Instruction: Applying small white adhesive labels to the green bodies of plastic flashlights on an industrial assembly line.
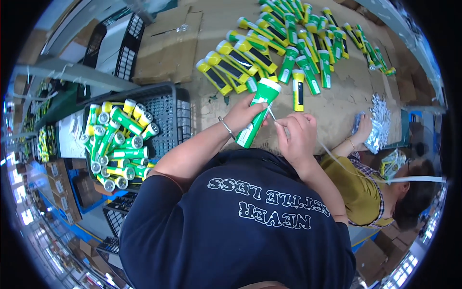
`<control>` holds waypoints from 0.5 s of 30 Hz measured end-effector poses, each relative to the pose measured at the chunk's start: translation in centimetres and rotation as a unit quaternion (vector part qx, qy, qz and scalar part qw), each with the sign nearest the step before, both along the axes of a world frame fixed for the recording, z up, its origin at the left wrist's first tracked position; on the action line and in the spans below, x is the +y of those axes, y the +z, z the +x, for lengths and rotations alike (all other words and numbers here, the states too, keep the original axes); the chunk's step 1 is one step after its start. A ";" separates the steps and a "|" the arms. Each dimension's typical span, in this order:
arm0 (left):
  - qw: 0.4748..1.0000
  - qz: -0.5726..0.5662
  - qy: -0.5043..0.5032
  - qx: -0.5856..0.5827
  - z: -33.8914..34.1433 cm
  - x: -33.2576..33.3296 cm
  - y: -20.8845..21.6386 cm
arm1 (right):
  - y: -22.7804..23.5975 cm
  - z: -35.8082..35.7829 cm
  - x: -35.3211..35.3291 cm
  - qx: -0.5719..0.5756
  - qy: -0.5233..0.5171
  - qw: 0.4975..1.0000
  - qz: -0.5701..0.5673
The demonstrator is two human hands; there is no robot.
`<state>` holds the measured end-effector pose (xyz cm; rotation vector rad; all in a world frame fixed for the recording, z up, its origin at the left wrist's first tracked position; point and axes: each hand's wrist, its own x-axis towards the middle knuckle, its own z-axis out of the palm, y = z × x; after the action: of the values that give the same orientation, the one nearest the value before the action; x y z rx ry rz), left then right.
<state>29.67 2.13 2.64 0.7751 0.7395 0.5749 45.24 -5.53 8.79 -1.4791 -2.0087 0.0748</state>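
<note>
My left hand (243, 114) is wrapped round a green flashlight (266, 91) with a white head, which it holds tilted above the table close to my body, head end away from me. The fingers of my right hand (299, 135) are closed in a pinch on a thin white pointed strip (272, 113). Its tip reaches the flashlight's side, near my left thumb. Whether the strip is a tool or a loose piece, I cannot tell. A pale cord (346, 167) runs from near my right hand toward the right edge. Just beyond lies a yellow flashlight (298, 91) with a dark panel.
Many green and yellow flashlights (288, 29) lie heaped on the cardboard-covered table (211, 130). To the left, a dark plastic crate (166, 115) holds more. At the right, a co-worker's hand (364, 126) is beside a pile of silvery pieces (380, 118).
</note>
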 end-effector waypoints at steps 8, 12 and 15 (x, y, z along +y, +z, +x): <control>0.988 -0.101 0.120 0.012 3.7 8.0 -1.8 | 1.0 3.9 -4.2 0.109 -0.015 0.994 -0.006; 0.988 -0.121 0.095 -0.003 8.4 11.4 -5.5 | 0.9 4.3 -4.0 0.134 -0.037 0.990 -0.025; 0.972 -0.182 0.150 0.007 12.0 14.9 -9.5 | 0.1 4.9 -4.9 0.136 -0.049 0.988 -0.049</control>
<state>41.65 17.05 -6.84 0.3290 0.9511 0.6805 50.11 -10.43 8.94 -1.5364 -1.7327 0.3207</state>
